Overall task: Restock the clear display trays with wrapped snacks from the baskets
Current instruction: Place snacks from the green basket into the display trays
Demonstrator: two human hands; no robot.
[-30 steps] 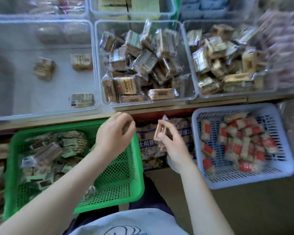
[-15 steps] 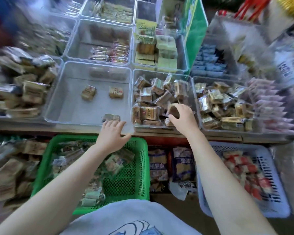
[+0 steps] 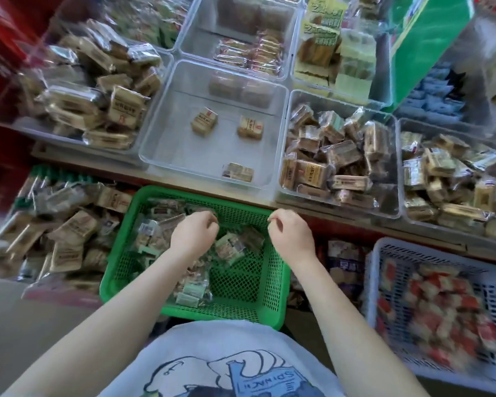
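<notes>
Both hands had been drawn back from the clear display trays since half a second earlier, the right hand (image 3: 291, 237) from the heaped brown-wafer tray (image 3: 395, 167), and were held, fingers loosely curled and apparently empty, over the green mesh basket (image 3: 272, 282). Another pick of crinkly, film-wrapped green snacks (image 3: 229, 247) was judged imminent. Only three small blocks lay in the near-bare middle tray (image 3: 184, 156) beyond the left hand (image 3: 194, 234).

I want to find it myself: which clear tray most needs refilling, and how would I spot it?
Start at the green basket under both hands. Straight beyond its far rim, on the shelf, sits the nearly bare tray. It holds just three wrapped snacks, one near its front wall, while the trays on both sides of it are heaped full.
</notes>
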